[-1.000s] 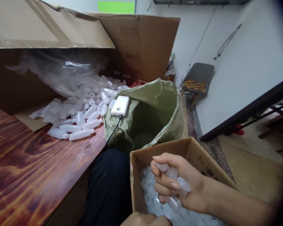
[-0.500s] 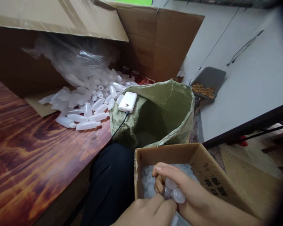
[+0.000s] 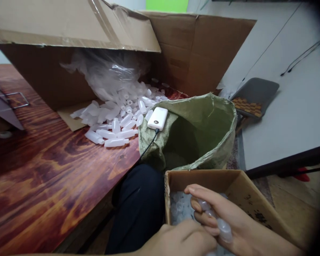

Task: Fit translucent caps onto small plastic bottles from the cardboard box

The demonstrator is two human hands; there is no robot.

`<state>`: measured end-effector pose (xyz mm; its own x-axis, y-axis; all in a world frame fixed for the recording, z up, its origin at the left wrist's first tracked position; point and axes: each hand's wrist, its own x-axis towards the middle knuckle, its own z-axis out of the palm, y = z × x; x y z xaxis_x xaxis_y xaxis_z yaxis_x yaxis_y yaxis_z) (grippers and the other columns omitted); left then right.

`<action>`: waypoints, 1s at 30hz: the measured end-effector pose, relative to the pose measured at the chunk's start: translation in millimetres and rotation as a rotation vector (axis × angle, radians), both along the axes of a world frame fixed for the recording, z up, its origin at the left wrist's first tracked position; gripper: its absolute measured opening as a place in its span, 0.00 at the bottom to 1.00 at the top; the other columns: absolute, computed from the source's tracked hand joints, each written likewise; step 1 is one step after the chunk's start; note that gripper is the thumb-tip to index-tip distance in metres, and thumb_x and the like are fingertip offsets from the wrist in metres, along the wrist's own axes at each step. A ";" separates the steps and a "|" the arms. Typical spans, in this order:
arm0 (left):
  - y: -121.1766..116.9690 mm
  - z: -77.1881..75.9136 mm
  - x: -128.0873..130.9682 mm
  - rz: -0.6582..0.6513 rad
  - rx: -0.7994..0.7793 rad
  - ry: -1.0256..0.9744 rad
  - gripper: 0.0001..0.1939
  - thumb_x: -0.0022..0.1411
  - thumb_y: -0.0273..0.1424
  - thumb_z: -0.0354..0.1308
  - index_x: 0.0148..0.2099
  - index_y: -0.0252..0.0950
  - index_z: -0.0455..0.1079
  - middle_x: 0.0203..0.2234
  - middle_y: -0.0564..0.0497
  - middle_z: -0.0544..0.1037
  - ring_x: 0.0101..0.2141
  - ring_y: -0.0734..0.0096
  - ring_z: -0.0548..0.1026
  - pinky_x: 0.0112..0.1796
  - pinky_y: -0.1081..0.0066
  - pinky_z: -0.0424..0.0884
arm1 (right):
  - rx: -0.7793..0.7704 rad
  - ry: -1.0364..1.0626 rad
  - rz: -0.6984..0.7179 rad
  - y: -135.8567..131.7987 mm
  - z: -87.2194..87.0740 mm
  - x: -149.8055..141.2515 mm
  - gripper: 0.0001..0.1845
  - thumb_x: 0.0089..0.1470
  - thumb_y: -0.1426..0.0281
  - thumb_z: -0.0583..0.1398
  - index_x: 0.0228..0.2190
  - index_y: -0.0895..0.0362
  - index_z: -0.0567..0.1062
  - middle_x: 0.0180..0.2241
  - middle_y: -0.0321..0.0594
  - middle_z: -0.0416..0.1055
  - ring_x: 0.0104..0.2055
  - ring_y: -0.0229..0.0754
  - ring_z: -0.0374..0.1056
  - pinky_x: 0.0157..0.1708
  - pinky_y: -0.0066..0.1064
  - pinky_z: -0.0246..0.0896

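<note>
My right hand (image 3: 224,222) is curled around several small translucent plastic caps (image 3: 222,226) above a small cardboard box (image 3: 245,192) on my lap. More caps (image 3: 179,208) lie inside that box. My left hand (image 3: 184,240) sits at the bottom edge, fingers closed, pressed against the right hand; what it pinches is hidden. A pile of small white plastic bottles (image 3: 117,122) spills from a clear bag (image 3: 109,73) in a big cardboard box (image 3: 77,46) lying on its side on the wooden table (image 3: 42,170).
A green woven sack (image 3: 202,131) stands open between the table and the small box. A white power bank (image 3: 157,118) with a black cable rests on its rim. A grey stool (image 3: 256,96) carrying brown pieces stands by the wall. A metal frame (image 3: 8,103) lies at far left.
The view has swung left and down. My left hand has come up from the bottom edge to meet the right hand, which stays closed on the caps over the small box.
</note>
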<state>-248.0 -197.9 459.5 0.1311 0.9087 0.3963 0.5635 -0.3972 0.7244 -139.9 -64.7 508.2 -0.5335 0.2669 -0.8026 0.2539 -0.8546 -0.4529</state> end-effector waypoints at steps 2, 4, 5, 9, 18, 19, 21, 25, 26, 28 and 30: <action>0.4 0.6 -2.7 -0.019 -0.086 -0.101 0.19 0.67 0.42 0.53 0.56 0.40 0.66 0.43 0.46 0.80 0.40 0.68 0.79 0.32 0.80 0.71 | 0.044 0.034 0.060 2.6 2.6 0.8 0.08 0.53 0.67 0.64 0.29 0.56 0.69 0.17 0.27 0.62 0.12 0.24 0.46 0.13 0.19 0.34; 2.0 3.5 -4.5 -0.065 -0.181 -0.280 0.22 0.64 0.43 0.56 0.57 0.41 0.65 0.45 0.45 0.79 0.43 0.65 0.78 0.37 0.77 0.72 | 0.067 0.061 0.109 5.2 4.4 2.4 0.10 0.55 0.62 0.62 0.34 0.56 0.72 0.19 0.28 0.64 0.12 0.24 0.46 0.13 0.20 0.36; 3.0 5.8 -5.1 -0.078 -0.225 -0.393 0.21 0.63 0.43 0.57 0.55 0.40 0.66 0.44 0.45 0.79 0.41 0.66 0.78 0.37 0.76 0.72 | 0.086 0.069 0.126 6.5 5.2 3.4 0.12 0.57 0.60 0.61 0.37 0.56 0.72 0.20 0.28 0.65 0.11 0.24 0.46 0.13 0.20 0.37; 5.7 15.5 -4.2 -0.003 -0.357 -0.791 0.15 0.60 0.38 0.59 0.45 0.36 0.62 0.30 0.50 0.75 0.26 0.76 0.70 0.26 0.78 0.65 | 0.261 0.067 0.228 9.7 11.3 7.1 0.17 0.59 0.57 0.57 0.43 0.56 0.71 0.23 0.30 0.66 0.12 0.23 0.47 0.12 0.20 0.38; 14.9 22.4 -6.3 0.125 -0.523 -1.311 0.22 0.58 0.44 0.63 0.43 0.36 0.58 0.34 0.53 0.73 0.38 0.72 0.75 0.41 0.71 0.68 | 1.186 -0.118 0.714 21.6 46.4 18.0 0.15 0.59 0.55 0.58 0.41 0.52 0.70 0.31 0.35 0.70 0.29 0.36 0.67 0.26 0.24 0.61; 16.0 22.2 -7.3 0.129 -0.525 -1.341 0.22 0.58 0.44 0.63 0.43 0.36 0.59 0.34 0.53 0.74 0.39 0.71 0.76 0.43 0.70 0.68 | 1.277 -0.118 0.754 23.5 48.6 19.8 0.14 0.59 0.56 0.58 0.42 0.51 0.71 0.36 0.37 0.72 0.37 0.40 0.69 0.32 0.27 0.64; 17.4 22.0 -8.8 0.144 -0.537 -1.381 0.22 0.57 0.44 0.64 0.42 0.35 0.59 0.34 0.52 0.74 0.38 0.71 0.77 0.43 0.70 0.69 | 1.398 -0.117 0.826 26.4 50.8 23.3 0.14 0.59 0.57 0.58 0.43 0.50 0.72 0.43 0.39 0.73 0.47 0.46 0.69 0.43 0.32 0.65; 18.1 26.0 -10.7 0.182 -0.583 -1.458 0.23 0.57 0.44 0.65 0.42 0.35 0.57 0.32 0.53 0.75 0.35 0.74 0.78 0.42 0.72 0.70 | 1.507 -0.134 0.949 26.6 49.5 29.3 0.15 0.61 0.57 0.57 0.45 0.50 0.71 0.45 0.40 0.74 0.49 0.47 0.69 0.47 0.38 0.64; 18.0 27.9 -11.2 0.187 -0.591 -1.481 0.23 0.57 0.43 0.65 0.42 0.35 0.57 0.32 0.53 0.75 0.34 0.74 0.78 0.42 0.72 0.70 | 1.524 -0.141 0.967 25.7 48.6 30.5 0.15 0.61 0.57 0.57 0.45 0.50 0.71 0.45 0.40 0.74 0.48 0.47 0.70 0.47 0.38 0.65; 17.9 31.4 -12.6 0.193 -0.604 -1.511 0.24 0.56 0.44 0.66 0.42 0.35 0.57 0.31 0.53 0.75 0.34 0.74 0.79 0.40 0.74 0.70 | 1.564 -0.146 0.986 23.0 46.1 32.5 0.14 0.61 0.58 0.57 0.45 0.50 0.71 0.45 0.40 0.75 0.47 0.46 0.71 0.46 0.37 0.66; 18.2 33.4 -14.3 0.180 -0.619 -1.497 0.24 0.56 0.45 0.65 0.41 0.35 0.57 0.31 0.51 0.76 0.34 0.72 0.79 0.40 0.74 0.71 | 1.638 -0.132 0.967 20.0 42.8 34.2 0.12 0.62 0.60 0.57 0.45 0.50 0.71 0.44 0.40 0.75 0.47 0.45 0.72 0.44 0.34 0.67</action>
<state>-262.2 -179.8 492.9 -0.1336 0.9287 -0.3459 -0.7463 0.1353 0.6517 -105.7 -44.7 551.0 -0.9090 0.3889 -0.1498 0.4094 0.7661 -0.4954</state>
